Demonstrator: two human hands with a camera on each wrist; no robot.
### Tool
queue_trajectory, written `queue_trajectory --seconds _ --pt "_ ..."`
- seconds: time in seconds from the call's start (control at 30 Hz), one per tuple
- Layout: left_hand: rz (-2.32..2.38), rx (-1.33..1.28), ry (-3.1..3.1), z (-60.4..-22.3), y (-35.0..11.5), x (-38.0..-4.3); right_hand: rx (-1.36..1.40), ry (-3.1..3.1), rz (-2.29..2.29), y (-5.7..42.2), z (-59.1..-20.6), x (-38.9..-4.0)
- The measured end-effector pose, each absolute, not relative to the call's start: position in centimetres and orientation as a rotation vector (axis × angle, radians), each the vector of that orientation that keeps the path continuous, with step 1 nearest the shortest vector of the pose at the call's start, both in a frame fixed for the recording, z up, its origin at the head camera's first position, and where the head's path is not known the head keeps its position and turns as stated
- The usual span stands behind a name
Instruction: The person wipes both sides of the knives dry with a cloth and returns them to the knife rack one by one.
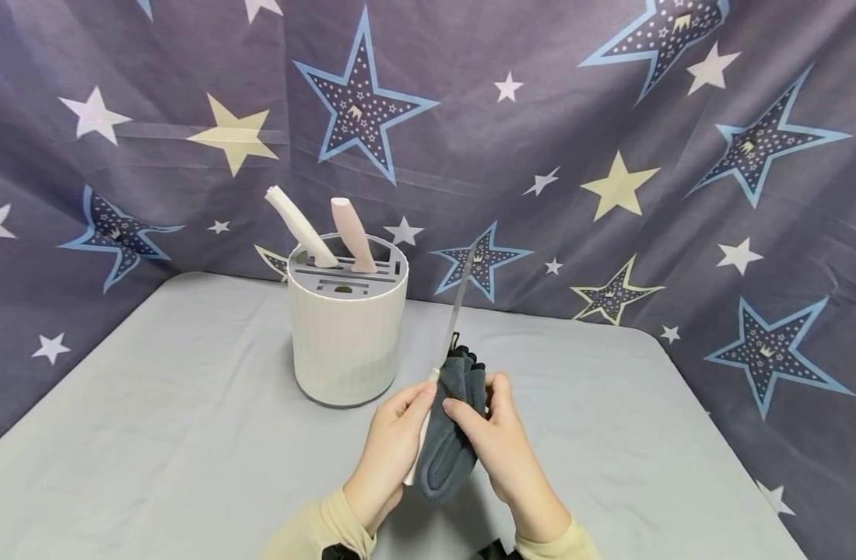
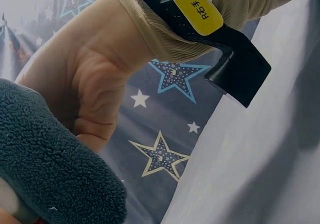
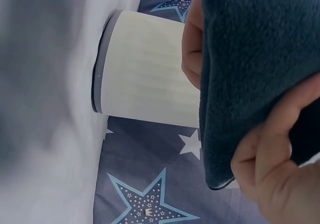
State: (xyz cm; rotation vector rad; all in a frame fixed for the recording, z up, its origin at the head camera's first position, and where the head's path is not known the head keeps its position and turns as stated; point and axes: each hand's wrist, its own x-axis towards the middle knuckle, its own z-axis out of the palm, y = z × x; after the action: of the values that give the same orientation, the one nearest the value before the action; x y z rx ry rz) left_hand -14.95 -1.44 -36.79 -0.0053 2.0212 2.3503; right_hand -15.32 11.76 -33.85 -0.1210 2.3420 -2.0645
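Observation:
In the head view my left hand (image 1: 393, 439) grips the pale handle (image 1: 422, 439) of a knife, its narrow blade (image 1: 460, 303) tilted up and away. My right hand (image 1: 505, 443) holds a folded dark grey-blue towel (image 1: 442, 467) against the knife, thumb on top of the cloth. A black hanging loop (image 1: 456, 338) pokes out of the towel's far end. Close up in the right wrist view, the fleecy towel (image 3: 260, 38) covers most of the knife, with the fingers of my right hand (image 3: 280, 179) bent around its edge.
Left of my hands stands a white ribbed knife block (image 1: 347, 342) with a grey slotted top. A white-handled knife (image 1: 300, 225) and a pink-handled knife (image 1: 354, 233) lean in its slots. The light grey table (image 1: 190, 435) meets a star-patterned curtain (image 1: 484, 155) at the back.

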Motion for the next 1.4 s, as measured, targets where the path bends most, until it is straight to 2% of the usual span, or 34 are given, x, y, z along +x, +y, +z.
queue_trajectory --seconds 0.47,1.4 --pt "2.468 0.012 1.869 -36.7 -1.7 -15.3 -0.146 2.102 -1.996 11.9 -33.4 -14.9" --pt "2.296 0.023 2.130 -36.6 -0.6 -14.5 0.027 2.260 -2.346 12.5 -34.6 -16.7"
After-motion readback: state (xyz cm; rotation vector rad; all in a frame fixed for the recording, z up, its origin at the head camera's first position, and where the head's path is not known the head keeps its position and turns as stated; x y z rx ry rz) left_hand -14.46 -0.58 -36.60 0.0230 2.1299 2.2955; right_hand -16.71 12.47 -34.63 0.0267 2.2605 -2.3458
